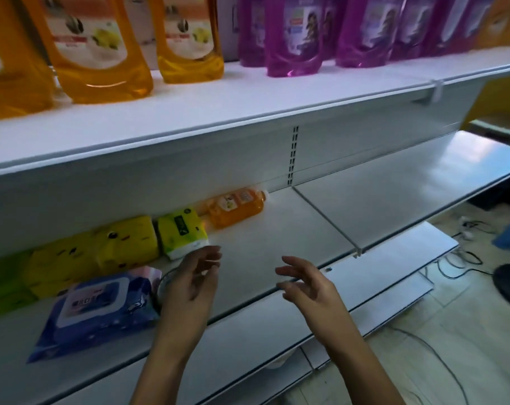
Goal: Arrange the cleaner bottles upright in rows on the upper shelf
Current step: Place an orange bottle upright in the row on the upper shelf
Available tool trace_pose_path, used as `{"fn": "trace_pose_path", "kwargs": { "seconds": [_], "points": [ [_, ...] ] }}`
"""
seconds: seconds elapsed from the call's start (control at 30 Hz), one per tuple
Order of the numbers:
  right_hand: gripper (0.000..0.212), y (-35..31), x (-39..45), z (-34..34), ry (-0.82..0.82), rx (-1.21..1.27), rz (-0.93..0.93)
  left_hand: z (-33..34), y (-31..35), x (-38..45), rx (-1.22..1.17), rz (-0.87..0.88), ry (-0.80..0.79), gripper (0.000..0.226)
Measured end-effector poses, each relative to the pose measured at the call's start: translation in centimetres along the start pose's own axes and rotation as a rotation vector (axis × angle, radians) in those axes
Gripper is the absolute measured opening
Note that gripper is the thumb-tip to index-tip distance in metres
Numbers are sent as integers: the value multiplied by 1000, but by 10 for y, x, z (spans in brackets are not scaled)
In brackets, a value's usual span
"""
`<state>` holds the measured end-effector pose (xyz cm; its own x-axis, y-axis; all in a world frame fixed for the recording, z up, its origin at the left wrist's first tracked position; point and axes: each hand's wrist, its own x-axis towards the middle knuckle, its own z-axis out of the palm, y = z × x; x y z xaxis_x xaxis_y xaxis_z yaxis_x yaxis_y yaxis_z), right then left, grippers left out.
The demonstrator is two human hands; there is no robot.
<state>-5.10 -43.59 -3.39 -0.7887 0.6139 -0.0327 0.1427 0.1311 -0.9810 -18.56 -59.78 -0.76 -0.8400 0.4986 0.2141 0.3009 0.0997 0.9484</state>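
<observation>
While both hands empty – orange bottle (pixel 235 208) lies flat.

- On the upper shelf (pixel 248 103): upright bottles (pixel 102 54) toward the left end, pouches (pixel 294 39) to their right.
- On the lower shelf (pixel 277 244): lying bottle (pixel 236 210) against the back edge, packs (pixel 183 232) left of it, wipes (pixel 99 308) near the front edge.

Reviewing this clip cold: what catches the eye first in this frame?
The orange cleaner bottles and purple cleaner bottles standing upright along the upper shelf. Below, one orange bottle lies on its side at the back of the lower shelf, with the left hand and right hand open, empty, before it.
</observation>
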Motion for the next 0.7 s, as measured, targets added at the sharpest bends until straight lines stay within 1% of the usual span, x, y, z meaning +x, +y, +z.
{"fn": "trace_pose_path", "kwargs": {
  "seconds": [0.07, 0.2, 0.23, 0.3, 0.37, 0.4, 0.47, 0.53, 0.57, 0.6, 0.67, 0.7],
  "points": [
    [34, 3, 31, 0, -39, 11, 1, 4, -7, 22, 104, -4, -22, 24],
    [36, 10, 97, 3, -94, 35, -6, 13, -10, 67, 271, -34, -123, 24],
    [36, 14, 114, 3, -112, 33, -8, 16, -11, 79, 293, -49, -126, 28],
    [38, 18, 146, 3, -162, 7, -4, 22, -15, 101, 364, -56, -123, 46],
    [44, 23, 174, 5, -210, -39, -14, 29, -21, 121, 521, -79, -156, 57],
    [49, 25, 186, 7, -230, -101, -23, 31, -25, 131, 603, -107, -183, 59],
    [61, 27, 205, 12, -237, -241, -81, 35, -39, 154, 708, -160, -215, 72],
    [69, 30, 222, 16, -241, -286, -171, 39, -50, 176, 733, -201, -196, 92],
    [70, 34, 232, 19, -257, -260, -161, 41, -60, 187, 756, -212, -178, 99],
    [70, 34, 239, 21, -266, -235, -112, 45, -66, 196, 792, -224, -182, 103],
    [72, 38, 255, 26, -271, -163, -16, 57, -72, 205, 826, -254, -224, 103],
    [78, 39, 260, 29, -255, -131, 8, 61, -75, 208, 828, -236, -216, 103]
  ]
}}
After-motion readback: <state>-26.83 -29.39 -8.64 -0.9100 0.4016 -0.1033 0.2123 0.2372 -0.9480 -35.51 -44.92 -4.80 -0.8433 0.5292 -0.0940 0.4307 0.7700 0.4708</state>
